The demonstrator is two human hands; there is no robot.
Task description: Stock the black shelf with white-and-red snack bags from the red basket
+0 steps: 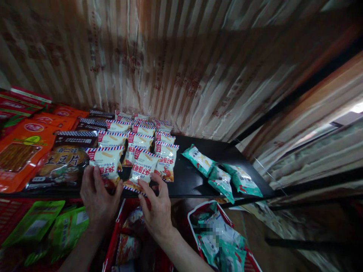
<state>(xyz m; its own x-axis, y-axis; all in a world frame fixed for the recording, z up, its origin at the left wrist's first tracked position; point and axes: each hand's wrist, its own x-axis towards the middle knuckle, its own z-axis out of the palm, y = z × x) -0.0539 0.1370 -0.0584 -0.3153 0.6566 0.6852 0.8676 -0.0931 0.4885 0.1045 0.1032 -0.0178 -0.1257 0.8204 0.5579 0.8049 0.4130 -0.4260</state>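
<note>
White snack bags [140, 140] with red lettering and striped edges stand in several short rows on a black shelf. My left hand [99, 198] grips the front left snack bag [105, 160] low down, fingers at its left side and thumb at its right. My right hand [157, 209] has its fingertips and thumb on the bottom of the front middle snack bag [144, 164], which leans slightly. Beside it stands the front right snack bag [166, 158], close to my right fingers. The bags' lower corners are partly hidden by my hands.
Brown potato-slice bags [64, 162] and orange packets [27, 145] fill the shelf's left. Three teal bags [221, 181] lie to the right on the shelf [187, 177]. Below are a red basket [112, 240], another with teal bags [191, 223], and green packets [35, 223]. Corrugated sheeting [170, 68] stands behind.
</note>
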